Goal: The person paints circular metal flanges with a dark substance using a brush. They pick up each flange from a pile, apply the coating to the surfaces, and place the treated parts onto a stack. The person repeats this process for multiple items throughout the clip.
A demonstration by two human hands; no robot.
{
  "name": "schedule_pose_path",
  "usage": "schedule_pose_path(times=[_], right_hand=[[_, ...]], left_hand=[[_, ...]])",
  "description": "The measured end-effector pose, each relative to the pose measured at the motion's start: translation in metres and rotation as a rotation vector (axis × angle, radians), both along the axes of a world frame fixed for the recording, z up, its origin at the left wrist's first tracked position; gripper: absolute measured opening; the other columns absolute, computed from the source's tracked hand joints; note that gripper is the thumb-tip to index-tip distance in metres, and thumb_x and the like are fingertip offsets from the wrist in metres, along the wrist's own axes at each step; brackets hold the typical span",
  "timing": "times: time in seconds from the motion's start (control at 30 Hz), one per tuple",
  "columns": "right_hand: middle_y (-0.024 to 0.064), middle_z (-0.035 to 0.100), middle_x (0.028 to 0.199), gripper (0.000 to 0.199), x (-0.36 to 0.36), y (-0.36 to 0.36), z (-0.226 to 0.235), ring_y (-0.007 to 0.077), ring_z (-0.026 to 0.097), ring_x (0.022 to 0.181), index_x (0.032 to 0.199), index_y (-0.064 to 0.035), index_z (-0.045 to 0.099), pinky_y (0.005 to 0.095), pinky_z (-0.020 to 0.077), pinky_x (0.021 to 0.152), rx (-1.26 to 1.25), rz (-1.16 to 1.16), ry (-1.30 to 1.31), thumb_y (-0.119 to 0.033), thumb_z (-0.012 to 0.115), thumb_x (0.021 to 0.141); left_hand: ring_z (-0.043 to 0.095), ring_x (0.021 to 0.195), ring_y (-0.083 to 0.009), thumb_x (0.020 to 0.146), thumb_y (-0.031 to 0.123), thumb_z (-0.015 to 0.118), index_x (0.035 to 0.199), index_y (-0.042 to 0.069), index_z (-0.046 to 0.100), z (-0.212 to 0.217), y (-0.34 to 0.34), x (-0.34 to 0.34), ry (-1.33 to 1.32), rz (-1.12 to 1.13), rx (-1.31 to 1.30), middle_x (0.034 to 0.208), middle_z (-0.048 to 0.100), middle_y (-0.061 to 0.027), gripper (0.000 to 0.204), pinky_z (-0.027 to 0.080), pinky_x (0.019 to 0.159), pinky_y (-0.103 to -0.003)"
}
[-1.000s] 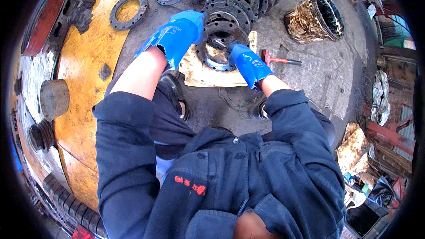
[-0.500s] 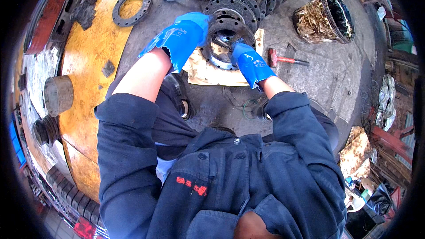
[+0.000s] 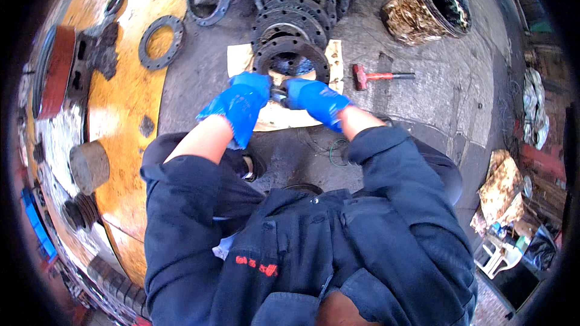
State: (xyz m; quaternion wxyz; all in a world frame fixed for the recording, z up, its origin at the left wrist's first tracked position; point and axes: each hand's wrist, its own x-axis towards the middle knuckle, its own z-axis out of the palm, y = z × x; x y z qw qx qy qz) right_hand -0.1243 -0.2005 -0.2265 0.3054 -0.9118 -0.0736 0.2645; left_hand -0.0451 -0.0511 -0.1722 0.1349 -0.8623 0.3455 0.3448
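A: Which way does the front ring point(image 3: 319, 60) lie from the left hand point(image 3: 248, 92) and the right hand point(image 3: 308, 96)?

B: Straight beyond both, on the pale sheet point(image 3: 284, 122). The left is at the ring's near-left side, the right at its near-right.

A: Which is closer?

B: The right, slightly; in this view it overlaps the near rim. Whether it touches, I can't tell.

A: Any long axis?

B: No, it's round with holes about its rim; it just looks wider from side to side here.

A: And the fingers?

B: Bunched narrow in blue gloves, tips hidden. A small grey piece point(image 3: 278, 93) shows between them; I can't tell if either grips it.

A: What's around the ring?

B: Overlapping rings point(image 3: 305, 17) beyond it, and a red hammer point(image 3: 379, 76) to its right, head toward it.
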Motion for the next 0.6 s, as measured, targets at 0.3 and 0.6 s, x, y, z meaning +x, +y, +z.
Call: schedule_pose_path(times=[0.3, 0.6], right_hand=[[0.0150, 0.067, 0.094, 0.027, -0.059, -0.277, -0.019, 0.0350, 0.065, 0.083, 0.091, -0.0055, 0.069, 0.0432, 0.0510, 0.070, -0.799, -0.255, -0.002, -0.028, 0.062, 0.078], [0.0024, 0.070, 0.093, 0.017, -0.045, -0.282, -0.153, 0.0215, 0.066, 0.090, 0.090, -0.0192, 0.072, 0.0405, 0.0488, 0.069, -1.038, -0.112, 0.294, -0.019, 0.057, 0.082]], left_hand=[[0.063, 0.098, -0.0320, 0.085, 0.020, 0.051, 0.112, 0.016, 0.057, 0.019, -0.027, -0.004, -0.029, 0.004, 0.088, 0.107, 0.065, -0.0109, 0.029, 0.051, 0.078, -0.050], [0.066, 0.085, -0.0339, 0.087, 0.024, 0.050, 0.120, 0.020, 0.054, 0.003, -0.025, 0.005, -0.084, -0.010, 0.073, 0.096, 0.066, -0.0141, 0.034, 0.053, 0.070, -0.048]])
